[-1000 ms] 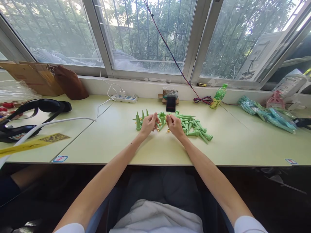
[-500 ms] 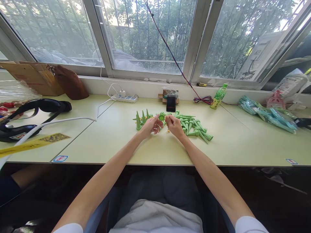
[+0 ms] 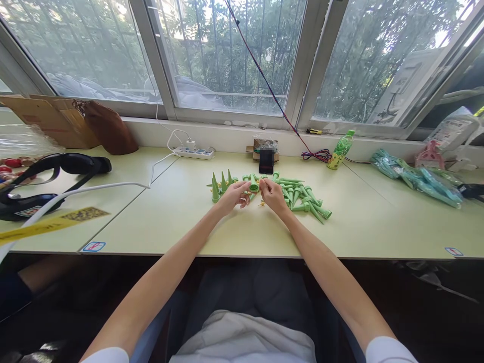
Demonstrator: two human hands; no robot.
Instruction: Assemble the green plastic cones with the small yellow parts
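Both my hands meet over the middle of the pale green table [image 3: 181,217]. My left hand [image 3: 235,195] grips a green cone-shaped plastic spike [image 3: 253,185] by its wide end, fingers curled round it. My right hand [image 3: 272,194] is pinched at the same spike from the right; what its fingertips hold is too small to make out. A pile of the same green spikes [image 3: 306,199] lies just right of my hands. A few spikes stand upright [image 3: 215,189] to the left. Small yellow bits [image 3: 261,203] lie under my hands.
A phone [image 3: 266,161] leans at the back, beside a power strip [image 3: 192,152] with a white cable. A green bottle [image 3: 340,149] stands at the right, teal packets [image 3: 416,179] farther right. Black straps [image 3: 49,174], a brown pouch [image 3: 108,128] and cardboard [image 3: 45,118] sit left.
My left hand turned the spike in its fingers and brought it closer to my right hand; both hands stayed in the same place on the table.
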